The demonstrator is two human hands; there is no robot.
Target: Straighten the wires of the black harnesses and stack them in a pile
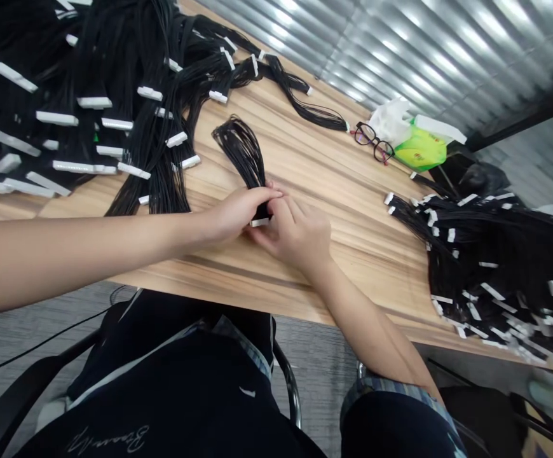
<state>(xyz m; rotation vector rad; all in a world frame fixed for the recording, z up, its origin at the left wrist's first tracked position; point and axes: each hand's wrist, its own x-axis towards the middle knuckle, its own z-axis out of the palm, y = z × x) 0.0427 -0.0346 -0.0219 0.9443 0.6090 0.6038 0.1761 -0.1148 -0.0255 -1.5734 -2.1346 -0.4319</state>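
Left hand (pixel 238 213) and right hand (pixel 295 232) together, clamped on black wire bundle (pixel 243 152) at white connector (pixel 260 222); more harnesses (pixel 162 83) at ten o'clock on table (pixel 362 242).

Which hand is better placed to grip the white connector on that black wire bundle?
Probably your right hand: its fingers curl around the black wire bundle right beside the white connector, while your left hand reaches across, touching mainly with its fingertips.
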